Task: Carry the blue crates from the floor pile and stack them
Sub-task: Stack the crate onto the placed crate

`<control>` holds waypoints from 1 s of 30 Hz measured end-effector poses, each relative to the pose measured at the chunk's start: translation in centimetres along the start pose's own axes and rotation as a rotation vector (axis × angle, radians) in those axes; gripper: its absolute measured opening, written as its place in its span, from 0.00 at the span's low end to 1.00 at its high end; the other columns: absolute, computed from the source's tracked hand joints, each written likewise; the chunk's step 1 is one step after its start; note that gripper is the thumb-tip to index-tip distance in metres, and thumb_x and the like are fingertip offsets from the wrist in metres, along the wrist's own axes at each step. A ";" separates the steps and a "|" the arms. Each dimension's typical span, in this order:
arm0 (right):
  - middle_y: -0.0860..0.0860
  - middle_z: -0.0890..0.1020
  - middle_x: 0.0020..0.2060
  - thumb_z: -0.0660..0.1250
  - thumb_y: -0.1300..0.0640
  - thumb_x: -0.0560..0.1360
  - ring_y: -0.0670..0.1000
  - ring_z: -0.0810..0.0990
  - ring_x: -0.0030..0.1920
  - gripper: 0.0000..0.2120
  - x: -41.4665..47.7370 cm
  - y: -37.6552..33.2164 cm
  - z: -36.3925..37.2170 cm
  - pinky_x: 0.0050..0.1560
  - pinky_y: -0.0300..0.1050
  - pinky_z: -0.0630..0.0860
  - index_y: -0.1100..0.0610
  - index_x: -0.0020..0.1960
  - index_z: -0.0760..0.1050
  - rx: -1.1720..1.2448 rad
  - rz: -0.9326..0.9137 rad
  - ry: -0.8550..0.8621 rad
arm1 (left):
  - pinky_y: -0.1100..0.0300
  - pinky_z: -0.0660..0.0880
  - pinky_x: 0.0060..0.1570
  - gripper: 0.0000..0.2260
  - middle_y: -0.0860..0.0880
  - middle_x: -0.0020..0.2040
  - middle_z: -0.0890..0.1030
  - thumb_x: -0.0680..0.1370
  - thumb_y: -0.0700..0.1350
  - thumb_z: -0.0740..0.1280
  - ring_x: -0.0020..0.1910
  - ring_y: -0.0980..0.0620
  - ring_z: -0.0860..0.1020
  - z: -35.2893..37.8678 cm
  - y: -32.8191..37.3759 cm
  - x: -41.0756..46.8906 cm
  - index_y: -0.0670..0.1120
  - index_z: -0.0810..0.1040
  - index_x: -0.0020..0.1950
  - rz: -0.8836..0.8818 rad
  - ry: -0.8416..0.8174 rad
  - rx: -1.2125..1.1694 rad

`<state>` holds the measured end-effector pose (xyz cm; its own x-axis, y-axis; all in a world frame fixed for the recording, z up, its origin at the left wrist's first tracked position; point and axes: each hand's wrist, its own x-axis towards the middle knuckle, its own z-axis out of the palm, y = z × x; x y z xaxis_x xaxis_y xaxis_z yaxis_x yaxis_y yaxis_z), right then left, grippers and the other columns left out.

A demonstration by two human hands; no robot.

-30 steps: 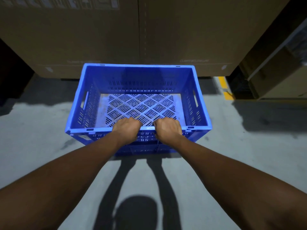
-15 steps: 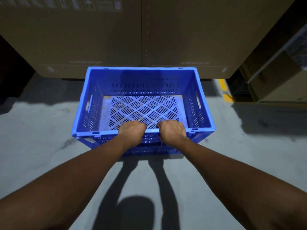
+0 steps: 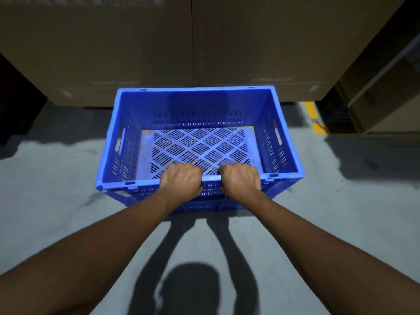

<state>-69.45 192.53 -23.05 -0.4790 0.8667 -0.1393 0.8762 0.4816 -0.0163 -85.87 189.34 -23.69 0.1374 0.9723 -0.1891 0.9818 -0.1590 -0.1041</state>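
An empty blue crate [image 3: 195, 103] with slotted walls and a lattice bottom fills the middle of the view, over the grey floor. My left hand [image 3: 180, 179] grips its near rim left of centre. My right hand [image 3: 241, 179] grips the same rim right of centre, a short gap between the two fists. More blue plastic shows directly beneath the crate's near wall; whether that is a second crate below cannot be told.
Large cardboard boxes [image 3: 136, 46] stand close behind the crate like a wall. More boxes [image 3: 386, 98] sit at the right beside a yellow floor line [image 3: 314, 119]. Grey concrete floor [image 3: 45, 189] spreads left and right, with my shadow in front.
The crate with both hands on its rim has shifted slightly right and a little lower in the view over the last second. The grip is unchanged.
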 end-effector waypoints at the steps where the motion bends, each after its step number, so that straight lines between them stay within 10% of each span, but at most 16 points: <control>1: 0.52 0.82 0.39 0.67 0.56 0.72 0.57 0.81 0.42 0.06 0.1 0.0 0.0 0.38 0.47 0.70 0.52 0.48 0.78 -0.004 0.005 0.011 | 0.54 0.73 0.41 0.11 0.47 0.44 0.83 0.74 0.54 0.67 0.45 0.43 0.81 0.1 0.1 0.1 0.49 0.79 0.50 -0.004 0.013 0.006; 10: 0.49 0.81 0.38 0.68 0.54 0.72 0.55 0.80 0.41 0.07 -0.3 -0.2 -0.3 0.37 0.44 0.72 0.50 0.50 0.77 -0.013 0.037 0.038 | 0.54 0.74 0.44 0.14 0.46 0.48 0.82 0.74 0.57 0.69 0.48 0.44 0.80 -1.5 0.8 -0.2 0.48 0.78 0.51 -0.110 -0.096 -0.031; 16: 0.55 0.66 0.69 0.76 0.45 0.67 0.60 0.67 0.67 0.42 -2.8 -0.2 -4.0 0.61 0.60 0.69 0.49 0.74 0.58 0.138 0.045 -0.119 | 0.32 0.54 0.70 0.60 0.38 0.79 0.44 0.64 0.66 0.75 0.77 0.34 0.47 -5.9 1.3 -2.2 0.48 0.37 0.79 -0.157 -0.358 -0.099; 30: 0.55 0.67 0.69 0.74 0.46 0.69 0.57 0.67 0.67 0.41 -20.5 1.5 -36.3 0.60 0.55 0.72 0.53 0.75 0.59 0.498 0.098 0.235 | 0.46 0.58 0.73 0.36 0.43 0.79 0.53 0.77 0.61 0.63 0.78 0.44 0.51 -39.1 3.2 -18.4 0.46 0.53 0.79 -0.015 0.179 -0.525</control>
<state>-60.23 180.17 15.77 -0.3432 0.9373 0.0601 0.8091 0.3276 -0.4879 -80.08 177.63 17.63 0.0976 0.9951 -0.0175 0.9111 -0.0823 0.4039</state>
